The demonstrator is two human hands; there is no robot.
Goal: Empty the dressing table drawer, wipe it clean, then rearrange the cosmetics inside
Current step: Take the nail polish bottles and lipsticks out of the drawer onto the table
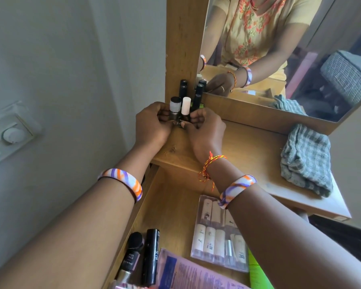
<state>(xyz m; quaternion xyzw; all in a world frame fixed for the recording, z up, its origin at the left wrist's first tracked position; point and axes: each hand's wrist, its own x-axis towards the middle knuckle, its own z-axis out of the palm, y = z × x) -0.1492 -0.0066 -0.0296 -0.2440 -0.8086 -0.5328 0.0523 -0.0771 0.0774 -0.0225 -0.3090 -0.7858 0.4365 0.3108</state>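
Note:
My left hand [153, 123] and my right hand [206, 130] together clasp a cluster of small nail polish bottles [180, 110] on the dressing table top [248, 151], at its far left corner. Behind them stand two tall black tubes [183, 87] against the mirror frame. Below my arms the drawer [171, 205] is open. In it lie a clear pack of cream tubes [215, 232], a black tube [151, 255], a black-capped bottle [132, 253] and a purple packet [188, 272]. A grey checked cloth [306, 159] lies folded on the table top at the right.
A mirror [279, 49] stands at the back of the table and reflects a person's torso and hands. A grey wall with a switch plate [10, 134] is at the left. Something bright green [258, 272] shows under my right forearm.

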